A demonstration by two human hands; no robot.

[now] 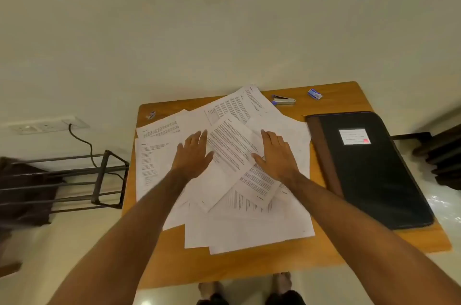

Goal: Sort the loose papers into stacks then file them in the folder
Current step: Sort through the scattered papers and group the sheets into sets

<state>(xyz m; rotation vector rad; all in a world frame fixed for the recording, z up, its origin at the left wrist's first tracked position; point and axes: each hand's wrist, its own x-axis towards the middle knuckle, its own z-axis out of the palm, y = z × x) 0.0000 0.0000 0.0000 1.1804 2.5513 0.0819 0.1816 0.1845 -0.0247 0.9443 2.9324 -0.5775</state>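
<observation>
white printed sheets, the loose papers (224, 180), lie scattered in an overlapping heap over the middle and left of a small wooden table (249, 267). some sheets are turned at angles to each other, and one long page (234, 147) lies slanted on top between the two hands.

the left hand (193, 155) lies flat on the heap left of that slanted page, fingers straight and pointing to the far side, thumb out toward the page's edge. it grasps nothing. the right hand (277, 155) rests flat on the papers just right of the same page, fingers straight and close together, thumb touching the page's right edge. it too is released, only pressing down on paper.

on the right side of the table lies the folder (374, 180), dark with a brown spine strip along its left edge, closed, with a white label (354, 136) on its cover. its left edge is just beside the paper heap.

at the far edge of the table lie a stapler (283, 100) and, further right, a small blue box (314, 94). a dark metal rack (99, 177) stands on the floor left of the table, and a black cable (82, 140) runs to a wall socket (47, 126) above it.
</observation>
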